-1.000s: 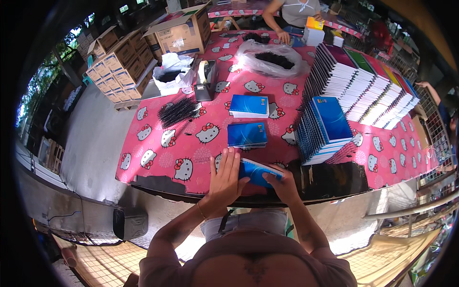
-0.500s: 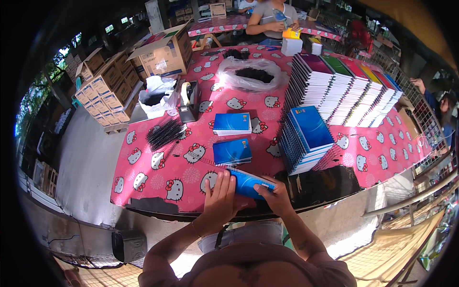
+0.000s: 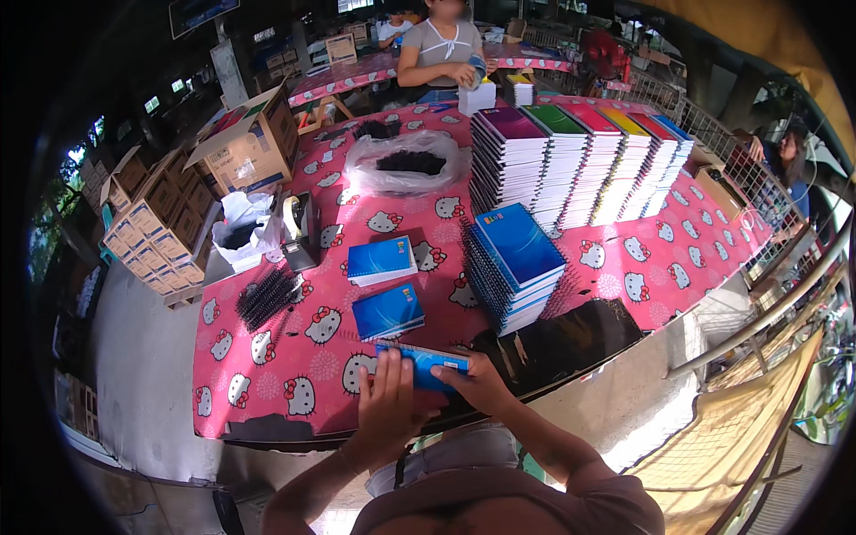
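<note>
A: Head view: in what state is the left hand [image 3: 387, 398] found?

B: It is held largely open, with the fingers extended close together and laid over the left end of a blue notebook [image 3: 430, 366]. The thumb cannot be made out clearly, so whether any pressure is applied from below cannot be told

A: And the right hand [image 3: 482, 384]?

B: It is closed on the right end of the same notebook. The thumb is placed on the cover; the other fingers are largely hidden beneath

A: Where is the held notebook located?

B: It is positioned above the near edge of a table with a pink patterned cover [image 3: 342, 417], with a pale long edge turned away from the wearer. A faint coil [image 3: 357, 338] is seen just off its far left corner

A: What is arranged beyond it?

B: A nearer blue pile [image 3: 388, 312] is laid flat just past the left hand, with a farther blue pile [image 3: 382, 259] behind it. To the right, a taller blue stack [image 3: 519, 254] is placed, backed by a row of multicoloured notebook stacks [image 3: 575, 174]

A: What is located on the left side?

B: Loose dark coils [image 3: 270, 299] are laid on the cover. Behind them, a tape dispenser [image 3: 301, 234] is set beside a white plastic bag [image 3: 239, 230]. Farther back, a translucent bag [image 3: 361, 171] is filled with dark material, and a co-worker [image 3: 440, 55] is seen across the table
</note>
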`<state>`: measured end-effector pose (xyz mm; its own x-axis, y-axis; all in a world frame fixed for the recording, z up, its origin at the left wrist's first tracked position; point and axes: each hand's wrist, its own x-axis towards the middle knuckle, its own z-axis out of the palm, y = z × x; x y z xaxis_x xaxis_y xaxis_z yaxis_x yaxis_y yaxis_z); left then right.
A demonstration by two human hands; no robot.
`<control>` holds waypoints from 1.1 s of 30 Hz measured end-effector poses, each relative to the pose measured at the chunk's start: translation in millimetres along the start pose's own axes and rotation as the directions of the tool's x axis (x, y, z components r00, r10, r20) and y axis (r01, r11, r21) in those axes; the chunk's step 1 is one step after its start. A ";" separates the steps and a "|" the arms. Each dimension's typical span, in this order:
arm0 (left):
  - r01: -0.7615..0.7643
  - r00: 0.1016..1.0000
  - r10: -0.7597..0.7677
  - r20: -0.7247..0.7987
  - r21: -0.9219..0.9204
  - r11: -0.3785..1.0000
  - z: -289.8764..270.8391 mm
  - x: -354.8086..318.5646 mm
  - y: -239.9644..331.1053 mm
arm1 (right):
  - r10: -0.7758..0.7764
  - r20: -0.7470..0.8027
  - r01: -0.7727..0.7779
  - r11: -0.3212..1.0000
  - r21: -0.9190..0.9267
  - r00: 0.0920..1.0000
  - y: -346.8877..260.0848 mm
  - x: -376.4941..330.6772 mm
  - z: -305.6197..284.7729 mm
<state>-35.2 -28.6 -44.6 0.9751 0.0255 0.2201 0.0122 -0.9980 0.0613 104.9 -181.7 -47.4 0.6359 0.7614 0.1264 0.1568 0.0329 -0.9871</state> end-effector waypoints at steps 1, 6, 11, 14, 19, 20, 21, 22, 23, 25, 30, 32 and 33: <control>-0.071 0.993 0.068 -0.100 -0.023 0.997 5.9 -4.0 10.3 | -0.057 -0.037 0.058 0.998 0.019 0.998 6.3 -0.3 2.6; 0.079 0.971 -0.043 -0.234 0.144 0.986 -29.6 33.3 -12.3 | 0.051 0.127 -0.050 0.999 -0.008 0.991 -7.9 -0.9 4.7; 0.033 0.966 -0.004 -0.258 0.106 0.994 -11.6 24.0 -4.2 | -0.008 0.071 0.011 0.999 -0.045 0.997 -2.2 -1.5 1.2; 0.032 0.975 0.005 -0.222 0.159 0.987 -13.5 31.9 -10.8 | 0.069 0.120 -0.067 0.997 -0.025 0.990 -7.2 -2.7 6.2; -0.045 0.964 0.076 -0.254 0.128 0.991 2.3 26.7 2.6 | -0.126 0.073 0.127 0.992 -0.017 0.989 22.8 0.9 8.2; 0.038 0.947 0.023 -0.321 0.183 0.982 -11.7 40.7 -4.0 | -0.087 0.098 0.092 0.995 -0.041 0.991 22.8 -0.2 9.3; 0.047 0.962 0.030 -0.270 0.273 0.961 -15.9 44.0 -6.2 | -0.047 0.124 0.056 0.996 -0.068 0.991 19.0 2.5 5.8; -0.024 0.973 0.068 -0.223 0.195 0.980 -7.2 32.2 -1.7 | -0.023 0.151 0.038 0.994 -0.099 0.988 13.4 8.3 0.6; -0.090 0.978 0.109 -0.179 0.112 0.990 11.9 11.2 8.3 | 0.057 0.115 -0.048 0.996 -0.077 0.992 5.9 7.8 -3.4; -0.189 0.953 0.179 -0.246 -0.018 0.982 29.2 -3.4 21.6 | -0.095 0.089 0.105 0.987 -0.123 0.992 20.8 4.8 -7.9; -0.100 0.989 0.106 -0.104 0.064 0.993 21.0 25.7 7.1 | -0.073 0.128 0.095 0.981 -0.170 0.989 50.7 8.7 -0.9; -0.174 0.983 0.170 -0.071 -0.065 0.983 42.8 -4.6 19.3 | -0.034 0.109 0.050 0.988 -0.144 0.993 51.5 13.8 -1.6; -0.157 0.987 0.152 -0.058 -0.105 0.982 45.2 -7.6 22.7 | -0.053 0.117 0.068 0.989 -0.128 0.992 49.1 18.7 -1.6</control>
<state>-32.3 -54.0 -88.8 0.9513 -0.1228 0.2827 -0.1643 -0.9781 0.1280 125.7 -166.9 -93.4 0.5336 0.8293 0.1657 0.2948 0.0012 -0.9556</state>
